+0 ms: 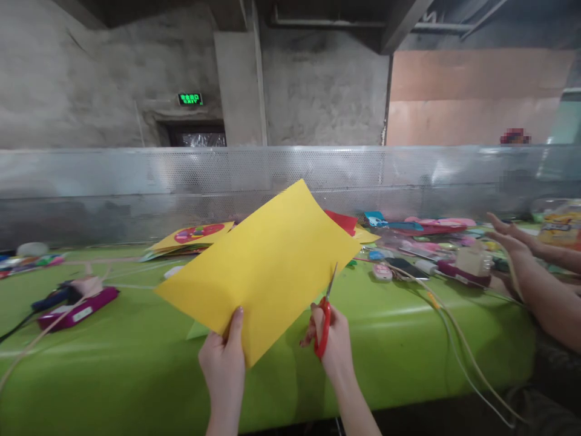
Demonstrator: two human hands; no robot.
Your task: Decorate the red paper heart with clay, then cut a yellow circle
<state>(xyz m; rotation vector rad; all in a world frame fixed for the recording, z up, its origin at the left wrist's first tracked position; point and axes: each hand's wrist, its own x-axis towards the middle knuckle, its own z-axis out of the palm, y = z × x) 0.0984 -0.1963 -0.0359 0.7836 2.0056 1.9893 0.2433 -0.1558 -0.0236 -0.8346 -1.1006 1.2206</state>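
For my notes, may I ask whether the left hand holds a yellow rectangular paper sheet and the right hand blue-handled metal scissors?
Not quite: the head view shows that the metal scissors in the right hand have red handles, not blue. The rest stands.

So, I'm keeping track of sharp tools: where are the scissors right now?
In the head view, the red-handled scissors are in the right hand, pointing up by the lower right edge of the yellow sheet.

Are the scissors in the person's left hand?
No, the right hand holds the red-handled scissors, while the left hand grips the yellow sheet.
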